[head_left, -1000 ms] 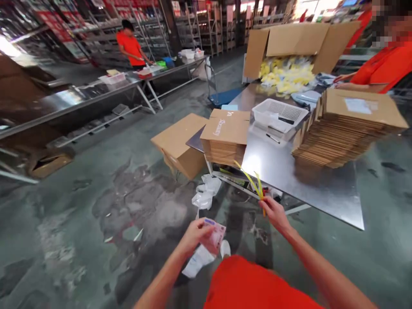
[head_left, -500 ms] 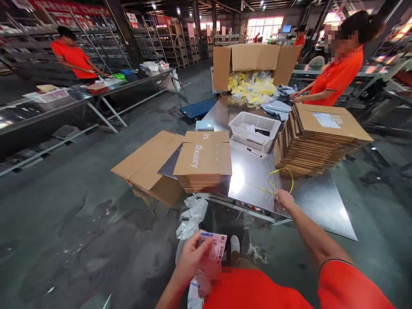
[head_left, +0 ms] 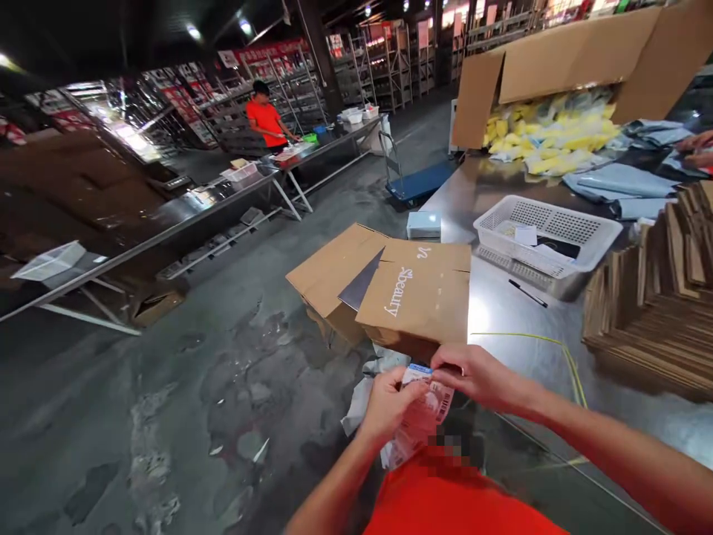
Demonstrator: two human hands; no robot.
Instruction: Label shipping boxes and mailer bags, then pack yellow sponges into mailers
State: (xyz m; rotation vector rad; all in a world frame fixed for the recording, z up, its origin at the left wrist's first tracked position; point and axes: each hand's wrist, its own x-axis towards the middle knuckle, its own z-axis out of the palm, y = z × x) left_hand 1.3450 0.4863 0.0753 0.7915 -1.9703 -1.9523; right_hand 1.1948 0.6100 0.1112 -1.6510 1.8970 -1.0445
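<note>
Both my hands meet low in the middle of the view over a pink-and-white printed label sheet with a barcode point(head_left: 423, 416). My left hand point(head_left: 393, 405) holds its left side, and my right hand point(head_left: 473, 375) pinches its top edge. Just beyond them, a stack of flattened cardboard boxes printed "Beauty" point(head_left: 415, 301) rests at the steel table's point(head_left: 501, 327) corner. A thin yellow cord point(head_left: 529, 337) lies on the steel to the right of my right hand, not touching it.
A white plastic basket point(head_left: 546, 234) and a black pen point(head_left: 526, 293) sit on the table. Flattened cartons point(head_left: 651, 297) stack at the right, behind an open carton of yellow packets point(head_left: 557, 89). A co-worker's hands point(head_left: 699, 146) show at the right edge. Crumpled white plastic point(head_left: 359, 405) lies below.
My right hand has left the yellow cord on the table and come back to the label sheet, which both hands now hold. The view has swung to the right.
</note>
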